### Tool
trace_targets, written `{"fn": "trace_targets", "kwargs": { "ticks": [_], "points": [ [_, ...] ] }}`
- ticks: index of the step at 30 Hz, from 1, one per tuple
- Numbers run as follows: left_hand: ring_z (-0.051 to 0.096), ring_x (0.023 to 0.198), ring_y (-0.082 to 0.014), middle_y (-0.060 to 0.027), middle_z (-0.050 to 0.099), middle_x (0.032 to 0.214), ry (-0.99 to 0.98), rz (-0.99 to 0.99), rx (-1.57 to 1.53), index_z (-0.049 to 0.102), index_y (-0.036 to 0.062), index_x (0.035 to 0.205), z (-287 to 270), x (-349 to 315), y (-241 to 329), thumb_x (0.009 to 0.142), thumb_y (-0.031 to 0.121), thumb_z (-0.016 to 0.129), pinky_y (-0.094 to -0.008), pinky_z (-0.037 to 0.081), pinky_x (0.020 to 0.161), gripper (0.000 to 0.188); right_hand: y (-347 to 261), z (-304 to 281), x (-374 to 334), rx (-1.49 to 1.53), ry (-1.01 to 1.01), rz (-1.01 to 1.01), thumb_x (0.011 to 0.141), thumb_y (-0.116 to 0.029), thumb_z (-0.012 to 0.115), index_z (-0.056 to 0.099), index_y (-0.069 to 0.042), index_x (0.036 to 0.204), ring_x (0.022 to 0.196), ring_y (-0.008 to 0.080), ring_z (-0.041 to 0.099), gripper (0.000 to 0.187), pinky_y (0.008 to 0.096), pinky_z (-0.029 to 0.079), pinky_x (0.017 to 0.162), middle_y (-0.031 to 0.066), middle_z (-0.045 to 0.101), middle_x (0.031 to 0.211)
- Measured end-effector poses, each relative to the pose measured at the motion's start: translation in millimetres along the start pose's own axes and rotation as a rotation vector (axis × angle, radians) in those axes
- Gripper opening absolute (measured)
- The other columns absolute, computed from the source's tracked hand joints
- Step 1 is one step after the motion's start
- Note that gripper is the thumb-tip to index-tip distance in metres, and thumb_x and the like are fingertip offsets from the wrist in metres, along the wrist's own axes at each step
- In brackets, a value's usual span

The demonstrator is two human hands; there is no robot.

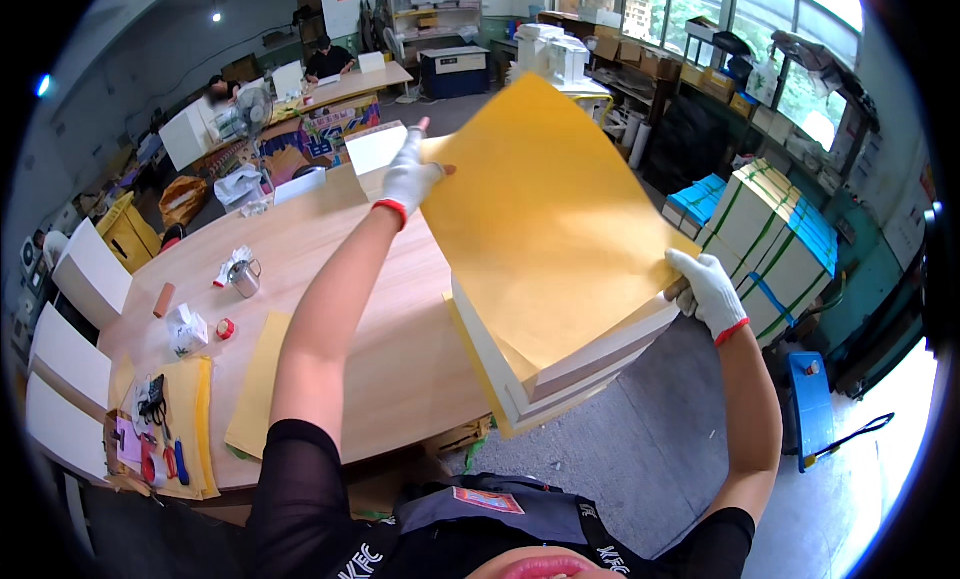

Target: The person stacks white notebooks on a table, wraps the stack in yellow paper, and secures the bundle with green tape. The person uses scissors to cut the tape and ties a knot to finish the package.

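A large yellow paper sheet (pixel 550 219), slightly bowed, is held up over a tall stack of white paper or board (pixel 600 364) at the table's right end. My left hand (pixel 408 179), in a white glove with red cuff and bare fingertips, grips its left edge. The thumb lies over the sheet; one finger points out past the edge, and the other fingers are mostly hidden. Lower on the right, my gloved right hand (pixel 708 289) pinches the sheet's right corner between thumb and curled fingers. The sheet covers most of the stack's top.
On the wooden table (pixel 390 319) are a metal mug (pixel 244 278), red tape roll (pixel 225 328), scissors (pixel 169 463) and another yellow sheet (pixel 258 389). White stacks (pixel 75 354) line its left side. Strapped bundles (pixel 765 244) and a blue stool (pixel 810 404) stand right. Two people work behind.
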State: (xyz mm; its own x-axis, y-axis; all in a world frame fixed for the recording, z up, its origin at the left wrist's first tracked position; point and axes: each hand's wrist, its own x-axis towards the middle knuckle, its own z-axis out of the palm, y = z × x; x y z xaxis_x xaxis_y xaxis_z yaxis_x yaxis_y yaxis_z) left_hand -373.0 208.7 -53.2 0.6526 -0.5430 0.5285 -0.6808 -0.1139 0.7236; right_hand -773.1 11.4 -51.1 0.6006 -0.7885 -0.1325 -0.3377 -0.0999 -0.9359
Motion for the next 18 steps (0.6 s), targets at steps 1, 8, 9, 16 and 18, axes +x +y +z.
{"fn": "trace_targets", "kwargs": {
  "ticks": [1, 8, 9, 16, 18],
  "points": [
    [0.057, 0.113, -0.0332, -0.0191, 0.055, 0.129, -0.056, -0.032, 0.037, 0.029, 0.0159, 0.147, 10.6, 16.3, -22.7, 0.069, 0.011, 0.078, -0.0333, 0.044, 0.096, 0.092, 4.0, 2.2, 2.7, 0.020, -0.007, 0.002, 0.088, -0.038, 0.060, 0.064, 0.002, 0.070, 0.036, 0.0115, 0.048, 0.044, 0.0255, 0.034, 0.032, 0.0114, 0.063, 0.057],
    [0.039, 0.129, -0.0321, -0.0111, 0.039, 0.143, 0.006, 0.561, 0.949, 0.046, 0.0178, 0.138, 68.9, 2.9, 33.0, 0.072, 0.037, 0.077, -0.0424, 0.030, 0.107, 0.076, 3.1, -3.2, -18.8, -0.235, 0.049, -0.014, 0.089, -0.040, 0.059, 0.065, 0.002, 0.070, 0.037, 0.0117, 0.052, 0.046, 0.0257, 0.042, 0.040, 0.0088, 0.061, 0.053],
    [0.040, 0.128, -0.0319, -0.0112, 0.041, 0.141, -0.198, 0.485, 0.924, 0.047, 0.0162, 0.137, 73.0, 5.1, 41.4, 0.075, 0.042, 0.072, -0.0425, 0.031, 0.106, 0.072, 3.9, -2.4, -19.3, -0.229, 0.054, -0.011, 0.089, -0.039, 0.059, 0.065, 0.002, 0.070, 0.039, 0.0116, 0.054, 0.046, 0.0252, 0.043, 0.041, 0.0080, 0.061, 0.052],
    [0.039, 0.130, -0.0312, -0.0139, 0.040, 0.143, -0.673, 0.235, 0.823, 0.042, 0.0119, 0.141, 99.3, 25.7, 29.9, 0.083, 0.072, 0.041, -0.0422, 0.028, 0.107, 0.084, 1.1, -5.2, -19.2, -0.238, 0.036, -0.009, 0.087, -0.039, 0.062, 0.065, 0.002, 0.069, 0.040, 0.0105, 0.053, 0.045, 0.0246, 0.043, 0.041, 0.0076, 0.061, 0.053],
    [0.043, 0.125, -0.0329, -0.0158, 0.047, 0.135, -0.630, 0.309, 0.809, 0.045, 0.0063, 0.137, 104.7, 24.7, 28.4, 0.086, 0.067, 0.044, -0.0396, 0.034, 0.105, 0.080, 4.8, -10.5, -19.2, -0.254, 0.049, 0.007, 0.087, -0.040, 0.062, 0.065, 0.002, 0.069, 0.040, 0.0103, 0.053, 0.045, 0.0246, 0.043, 0.041, 0.0075, 0.061, 0.053]
  ]
}}
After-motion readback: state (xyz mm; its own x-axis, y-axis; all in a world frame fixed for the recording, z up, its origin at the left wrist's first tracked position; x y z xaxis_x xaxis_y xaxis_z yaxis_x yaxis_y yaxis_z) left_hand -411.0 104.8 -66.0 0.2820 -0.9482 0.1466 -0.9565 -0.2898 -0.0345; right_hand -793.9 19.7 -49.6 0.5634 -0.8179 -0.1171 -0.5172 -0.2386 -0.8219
